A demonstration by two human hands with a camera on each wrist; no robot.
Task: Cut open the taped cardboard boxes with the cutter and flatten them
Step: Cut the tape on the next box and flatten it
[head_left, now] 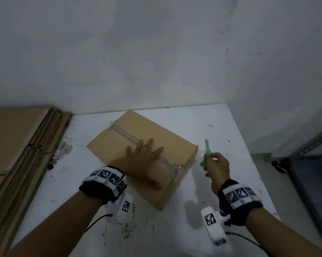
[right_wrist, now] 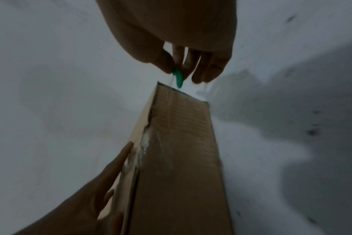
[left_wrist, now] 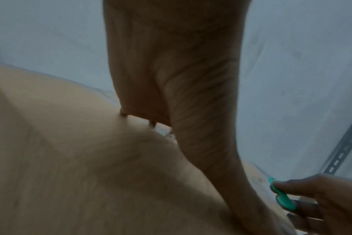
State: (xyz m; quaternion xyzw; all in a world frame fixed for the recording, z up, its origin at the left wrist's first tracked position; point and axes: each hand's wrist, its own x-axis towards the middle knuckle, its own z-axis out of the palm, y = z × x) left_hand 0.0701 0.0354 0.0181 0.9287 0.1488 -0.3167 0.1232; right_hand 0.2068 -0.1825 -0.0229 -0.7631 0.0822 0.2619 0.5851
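**Box pinned flat-handed, cutter held off to the side**

Cardboard box (head_left: 138, 154) sits on white table (head_left: 221, 127), turned at an angle to the table edge, top flaps closed. Clear tape (head_left: 126, 135) w/ a ribbed pattern runs along the centre seam, end to end, and wraps down over the near-right end.

Left hand (head_left: 143, 160) lies palm-down on box top, fingers straight and spread, covering the middle of the seam; thumb reaches toward the near edge. Pressing, not gripping. Left wrist view confirms: palm and fingers flat on cardboard.

Right hand (head_left: 216, 168) is off the box, just beside its right end, above the table. Fingers and thumb curled round the green cutter (head_left: 205, 156), clamped on the handle. Blade end is out, pointing up and away from the person, not touching box or tape. Right wrist view: green tip pokes out between thumb and fingers, near the far top corner of the box end.

Left of table: stack of flattened cardboard (head_left: 21, 145), many sheets, edges toward the table. Right side: grey metal shelving (head_left: 308, 164), slotted upright visible. Grey wall (head_left: 156, 52) behind. Both wrists carry bands w/ black-and-white markers.
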